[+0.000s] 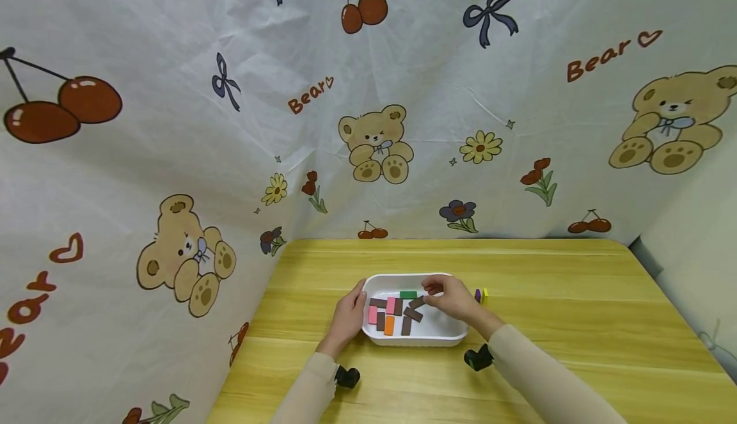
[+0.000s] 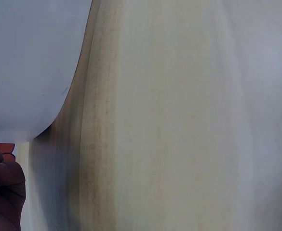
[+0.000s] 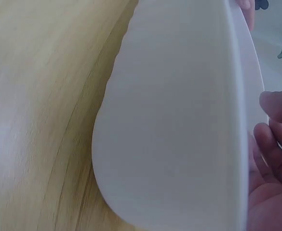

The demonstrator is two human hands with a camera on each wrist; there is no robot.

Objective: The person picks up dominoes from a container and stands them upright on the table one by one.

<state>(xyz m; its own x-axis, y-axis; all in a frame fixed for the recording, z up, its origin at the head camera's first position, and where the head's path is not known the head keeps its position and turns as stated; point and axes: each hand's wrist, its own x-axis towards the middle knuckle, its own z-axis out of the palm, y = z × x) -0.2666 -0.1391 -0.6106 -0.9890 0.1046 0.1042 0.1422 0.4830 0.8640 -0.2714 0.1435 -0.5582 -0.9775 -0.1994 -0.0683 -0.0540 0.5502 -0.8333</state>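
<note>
At the white tray point(image 1: 414, 341), the left hand point(image 1: 348, 314) grips one end; right hand point(image 1: 453, 297) curls above, grasp unclear.

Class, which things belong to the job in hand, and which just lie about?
In use, seemingly:
white tray
brown blocks, pink blocks, orange block, green block inside it
left hand, right hand

Perhaps just around:
purple block, yellow block outside the tray
bear-print cloth

The left hand point(image 2: 5, 199), partly in view with bent fingers, is just beside a white container point(image 2: 27, 62); a red print point(image 2: 6, 147) shows behind the fingertips, and the wood-grained desk point(image 2: 169, 115) stretches away beside the hand.
</note>
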